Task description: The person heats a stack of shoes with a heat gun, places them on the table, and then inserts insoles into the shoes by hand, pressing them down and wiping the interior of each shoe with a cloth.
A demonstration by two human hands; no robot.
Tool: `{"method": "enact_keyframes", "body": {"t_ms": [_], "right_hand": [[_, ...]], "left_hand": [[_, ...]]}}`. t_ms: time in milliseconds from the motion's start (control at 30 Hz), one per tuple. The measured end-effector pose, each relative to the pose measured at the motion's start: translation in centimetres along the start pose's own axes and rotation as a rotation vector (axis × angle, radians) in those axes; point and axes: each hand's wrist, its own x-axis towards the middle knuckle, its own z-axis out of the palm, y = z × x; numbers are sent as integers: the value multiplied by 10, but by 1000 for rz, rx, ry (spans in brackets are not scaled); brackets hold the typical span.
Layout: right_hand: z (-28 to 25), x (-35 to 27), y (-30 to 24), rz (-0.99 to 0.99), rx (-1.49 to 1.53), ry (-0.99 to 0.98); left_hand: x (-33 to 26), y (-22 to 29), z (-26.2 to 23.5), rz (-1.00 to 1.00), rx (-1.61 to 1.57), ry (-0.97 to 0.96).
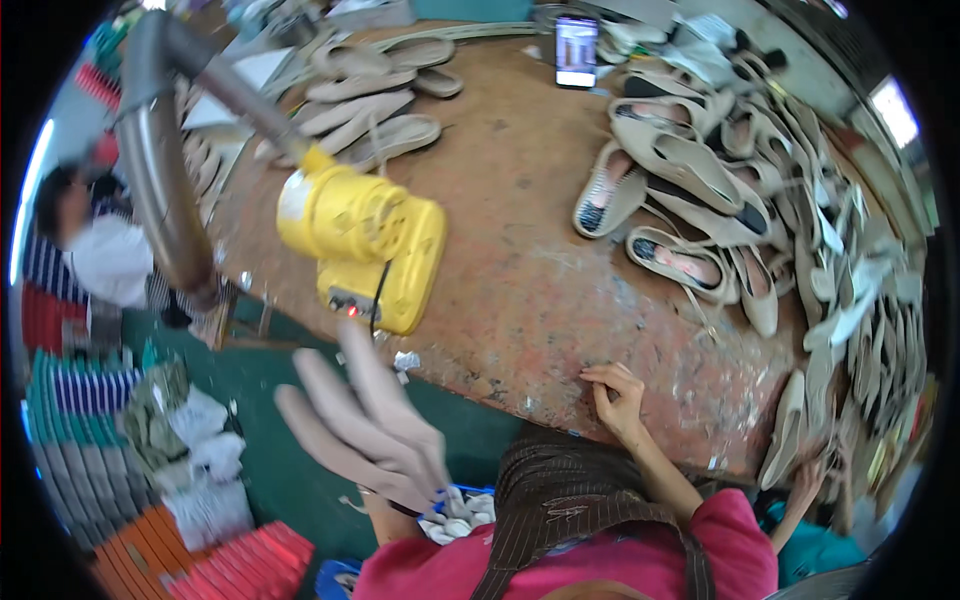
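Several long beige shoes, blurred by motion, fan out in front of my left forearm, off the table's near edge. My left hand is closed on them at their lower end; its fingers are mostly hidden. My right hand rests at the near edge of the worktable, fingers loosely bent and a little apart, with nothing seen in it. To the left on the table stands a yellow machine with a small red light, joined to a grey metal duct.
Beige slingback shoes lie heaped at the right. More beige shoes sit in a group at the far left, and a lit phone stands at the back. Stacked crates are on the floor. Another person's hands show at lower right.
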Motion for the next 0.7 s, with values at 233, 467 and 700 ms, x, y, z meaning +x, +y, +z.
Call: {"method": "enact_keyframes", "body": {"t_ms": [233,467,700], "right_hand": [[-2,-10,7,-15,52,51],[-1,-10,11,-44,120,76],[-5,-14,14,-25,215,55]], "left_hand": [[45,-56,93,-520,412,74],[189,-14,260,139,391,-147],[263,-25,237,763,661,70]]}}
